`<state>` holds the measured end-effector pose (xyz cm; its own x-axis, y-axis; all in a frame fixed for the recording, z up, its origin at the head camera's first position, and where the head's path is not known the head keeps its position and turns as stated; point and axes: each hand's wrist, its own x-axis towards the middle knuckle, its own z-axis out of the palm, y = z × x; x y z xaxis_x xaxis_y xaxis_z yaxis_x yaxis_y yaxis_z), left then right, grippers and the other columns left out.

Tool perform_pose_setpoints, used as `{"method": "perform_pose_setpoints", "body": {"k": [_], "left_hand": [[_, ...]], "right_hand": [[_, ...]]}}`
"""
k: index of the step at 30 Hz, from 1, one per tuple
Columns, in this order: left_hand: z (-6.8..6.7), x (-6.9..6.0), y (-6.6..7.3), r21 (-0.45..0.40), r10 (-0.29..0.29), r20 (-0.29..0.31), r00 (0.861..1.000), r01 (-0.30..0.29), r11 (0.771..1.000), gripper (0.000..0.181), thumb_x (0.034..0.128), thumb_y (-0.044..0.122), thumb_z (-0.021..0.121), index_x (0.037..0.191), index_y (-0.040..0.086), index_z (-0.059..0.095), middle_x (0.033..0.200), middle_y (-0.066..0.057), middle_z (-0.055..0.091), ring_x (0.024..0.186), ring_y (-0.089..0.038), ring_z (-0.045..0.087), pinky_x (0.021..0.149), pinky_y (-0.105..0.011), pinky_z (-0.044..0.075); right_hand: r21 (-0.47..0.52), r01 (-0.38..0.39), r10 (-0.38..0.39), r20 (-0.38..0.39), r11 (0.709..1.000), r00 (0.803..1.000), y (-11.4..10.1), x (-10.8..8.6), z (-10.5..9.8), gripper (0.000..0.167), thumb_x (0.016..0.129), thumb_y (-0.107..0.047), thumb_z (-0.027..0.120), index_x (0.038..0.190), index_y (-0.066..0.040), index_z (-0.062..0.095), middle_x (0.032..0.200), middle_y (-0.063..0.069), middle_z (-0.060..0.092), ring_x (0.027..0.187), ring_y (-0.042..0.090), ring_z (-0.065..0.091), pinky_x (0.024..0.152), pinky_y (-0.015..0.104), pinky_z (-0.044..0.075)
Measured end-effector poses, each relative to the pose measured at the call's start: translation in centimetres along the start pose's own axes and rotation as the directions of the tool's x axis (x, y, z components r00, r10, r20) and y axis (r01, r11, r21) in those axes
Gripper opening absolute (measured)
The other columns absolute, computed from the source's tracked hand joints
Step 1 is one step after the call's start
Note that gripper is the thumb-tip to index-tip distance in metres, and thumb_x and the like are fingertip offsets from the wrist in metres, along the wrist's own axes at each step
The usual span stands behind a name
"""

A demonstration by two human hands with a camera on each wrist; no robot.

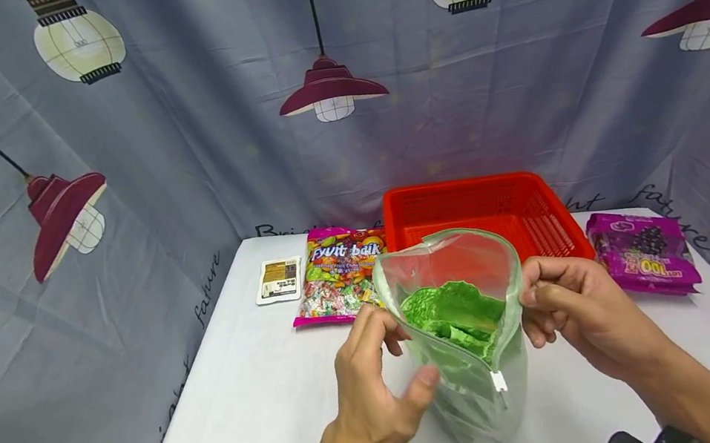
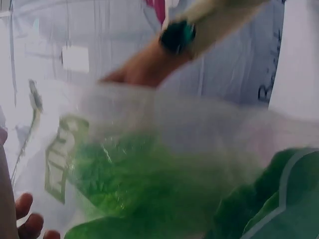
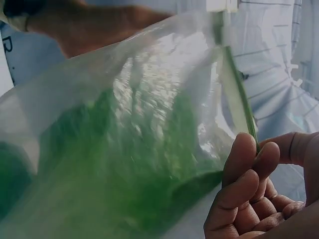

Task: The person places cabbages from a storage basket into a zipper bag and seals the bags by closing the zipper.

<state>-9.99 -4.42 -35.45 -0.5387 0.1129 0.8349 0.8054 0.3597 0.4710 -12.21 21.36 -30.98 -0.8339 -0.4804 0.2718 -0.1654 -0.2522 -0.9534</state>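
Note:
A translucent zip bag (image 1: 479, 400) with a green-edged mouth and a white slider stands upright, mouth gaping. Crinkled green leaves (image 1: 455, 313) fill its upper part, blurred through the plastic in both wrist views. My right hand (image 1: 575, 308) pinches the right edge of the mouth between thumb and index finger; the right wrist view shows the fingertips (image 3: 241, 149) on the green strip. On the left side my left hand (image 1: 376, 383) has its fingers loosely bent against the rim, thumb spread apart in front of the bag.
Behind the bag is a red plastic basket (image 1: 482, 193). A colourful candy bag (image 1: 342, 275) and a small white-edged packet (image 1: 279, 280) lie left of it, a purple package (image 1: 645, 251) right. All rest on a white table (image 1: 231, 402) before a grey curtain (image 1: 214, 120).

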Motion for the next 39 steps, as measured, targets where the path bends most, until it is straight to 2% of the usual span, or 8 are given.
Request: {"method": "perform_pose_setpoints", "body": {"k": [5, 10, 14, 18, 25, 29, 36, 39], "left_hand": [[1.0, -1.2, 2.3, 0.039, 0.052, -0.074, 0.996, -0.049, 0.998, 0.044, 0.0805, 0.049, 0.064, 0.085, 0.009, 0.046, 0.085, 0.001, 0.045, 0.072, -0.006, 0.044, 0.06, -0.014, 0.035], [1.8, -2.4, 4.3, 0.059, -0.071, -0.018, 0.997, 0.072, 0.996, 0.055, 0.0732, 0.048, 0.074, 0.099, 0.009, 0.046, 0.119, -0.005, 0.054, 0.105, -0.015, 0.054, 0.072, -0.026, 0.047], [2.4, -2.4, 5.2, 0.068, -0.154, 0.04, 0.987, 0.151, 0.986, 0.059, 0.0772, 0.054, 0.071, 0.11, 0.011, 0.047, 0.146, -0.009, 0.041, 0.131, -0.025, 0.044, 0.085, -0.044, 0.051], [3.0, -1.5, 4.7, -0.009, -0.141, -0.03, 0.99, 0.141, 0.99, 0.04, 0.0878, 0.038, 0.067, 0.106, 0.007, 0.048, 0.142, -0.012, 0.043, 0.129, -0.03, 0.046, 0.093, -0.048, 0.047], [2.7, -0.5, 3.2, -0.129, -0.08, -0.134, 0.988, 0.063, 0.99, 0.009, 0.0934, 0.001, 0.057, 0.099, 0.002, 0.05, 0.121, -0.016, 0.052, 0.117, -0.032, 0.053, 0.098, -0.044, 0.042], [2.0, -0.1, 2.3, -0.17, -0.068, -0.123, 0.99, 0.047, 0.984, 0.007, 0.0941, -0.001, 0.056, 0.098, 0.0, 0.05, 0.117, -0.017, 0.057, 0.113, -0.033, 0.056, 0.091, -0.044, 0.049], [1.2, 0.1, 1.1, -0.221, -0.048, -0.046, 0.998, 0.037, 0.975, 0.005, 0.0969, 0.004, 0.054, 0.096, 0.0, 0.051, 0.114, -0.017, 0.062, 0.111, -0.032, 0.061, 0.092, -0.042, 0.05], [0.7, 0.3, 0.4, -0.256, -0.042, 0.002, 0.999, 0.042, 0.966, 0.003, 0.0966, 0.003, 0.053, 0.097, 0.0, 0.051, 0.114, -0.017, 0.063, 0.111, -0.032, 0.062, 0.094, -0.041, 0.048]], "right_hand": [[-0.006, -0.007, 0.007, -0.03, 1.0, 1.0, 0.1, -0.2, 0.0, 0.029, 0.094, 0.012, 0.034, 0.088, -0.003, 0.058, 0.066, 0.011, 0.04, 0.055, 0.025, 0.044, 0.055, 0.027, 0.049], [0.062, 0.074, -0.071, -0.057, 0.995, 0.996, 0.6, -0.4, 0.4, 0.032, 0.094, 0.014, 0.031, 0.09, -0.002, 0.058, 0.064, 0.01, 0.038, 0.053, 0.025, 0.042, 0.052, 0.028, 0.045], [0.092, 0.161, -0.149, -0.127, 0.983, 0.981, 1.2, -0.4, 1.1, 0.031, 0.094, 0.016, 0.03, 0.091, 0.001, 0.057, 0.062, 0.011, 0.039, 0.05, 0.024, 0.044, 0.048, 0.03, 0.042], [0.092, 0.185, -0.167, -0.169, 0.978, 0.971, 1.8, -0.3, 1.7, 0.03, 0.093, 0.018, 0.031, 0.091, 0.003, 0.058, 0.06, 0.012, 0.04, 0.049, 0.024, 0.046, 0.049, 0.029, 0.045], [0.027, 0.174, -0.171, -0.093, 0.984, 0.981, 1.6, -0.4, 1.6, 0.024, 0.095, 0.016, 0.036, 0.096, 0.004, 0.056, 0.062, 0.011, 0.042, 0.052, 0.025, 0.047, 0.053, 0.029, 0.048], [0.077, 0.233, -0.222, -0.126, 0.97, 0.967, 2.1, 0.3, -0.1, 0.025, 0.095, 0.017, 0.036, 0.101, 0.009, 0.059, 0.066, 0.011, 0.047, 0.052, 0.024, 0.043, 0.054, 0.028, 0.05], [-0.032, 0.178, -0.174, -0.433, 0.984, 0.884, 2.9, 2.3, -4.3, 0.014, 0.095, 0.005, 0.053, 0.102, 0.01, 0.064, 0.082, 0.011, 0.062, 0.058, 0.02, 0.056, 0.055, 0.024, 0.053], [-0.235, 0.084, -0.169, -0.371, 0.968, 0.913, 3.3, 3.8, -5.9, 0.022, 0.094, 0.002, 0.058, 0.115, 0.007, 0.064, 0.095, 0.007, 0.066, 0.072, 0.017, 0.063, 0.062, 0.022, 0.053]]}}
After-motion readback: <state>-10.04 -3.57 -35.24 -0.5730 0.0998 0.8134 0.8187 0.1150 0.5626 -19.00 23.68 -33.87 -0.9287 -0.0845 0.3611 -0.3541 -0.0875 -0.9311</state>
